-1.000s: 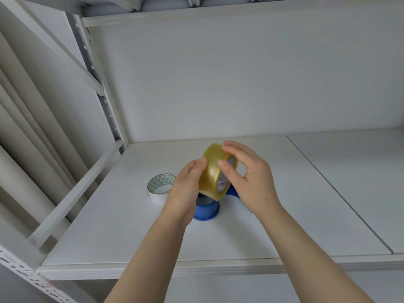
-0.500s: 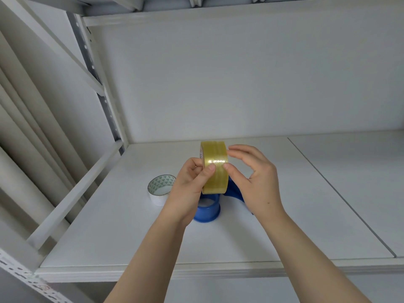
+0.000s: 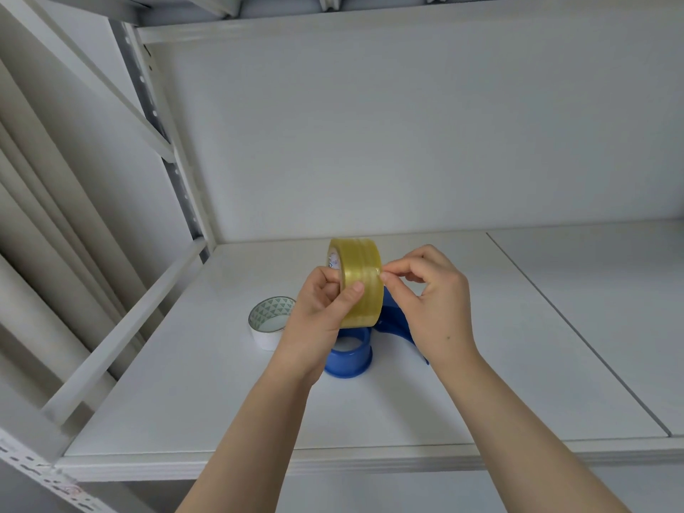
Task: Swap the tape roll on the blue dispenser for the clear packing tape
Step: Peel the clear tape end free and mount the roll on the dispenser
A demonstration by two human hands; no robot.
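Clamped in the left hand (image 3: 321, 315), the clear packing tape (image 3: 359, 281) stands on edge in the air, thumb laid across its outer band and the other fingers tucked behind the core side. Over on the other flank, the right hand (image 3: 436, 304) has thumb and forefinger pinched together right at the roll's right rim, touching the tape surface; whether a loose end sits between them is too small to tell.

Now the setting, big to small. White shelf (image 3: 462, 394) spreads wide, with plenty of bare board to the right past a seam line and open surface toward the front lip. Back wall stands well behind the hands. A slanted white rail (image 3: 122, 327) closes off the left edge.

Directly under the roll sits the blue dispenser (image 3: 351, 355), its round hub open on top, its handle running off behind the right wrist. Just left of it, near the left wrist, lies a white tape roll (image 3: 269, 322) flat on the board.
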